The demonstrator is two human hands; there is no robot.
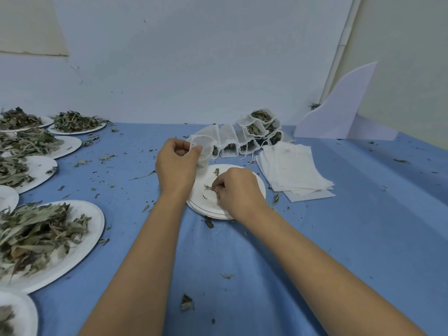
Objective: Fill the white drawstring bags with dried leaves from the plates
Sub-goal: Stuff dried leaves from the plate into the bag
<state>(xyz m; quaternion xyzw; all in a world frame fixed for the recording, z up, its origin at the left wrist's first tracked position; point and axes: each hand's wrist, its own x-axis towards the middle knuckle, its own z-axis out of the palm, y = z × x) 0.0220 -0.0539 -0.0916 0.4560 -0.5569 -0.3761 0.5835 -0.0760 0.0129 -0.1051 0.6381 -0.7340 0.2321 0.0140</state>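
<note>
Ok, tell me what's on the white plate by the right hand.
A few dried leaf scraps lie on the plate; the right hand pinches one. The hand covers the plate's right part, so whatever lies beneath it is hidden.

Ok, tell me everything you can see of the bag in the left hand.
The white drawstring bag is thin, gauzy cloth, crumpled, pinched at its mouth by the left hand. It hangs above the far rim of the near-empty paper plate, in front of the row of filled bags. Contents cannot be told.
</note>
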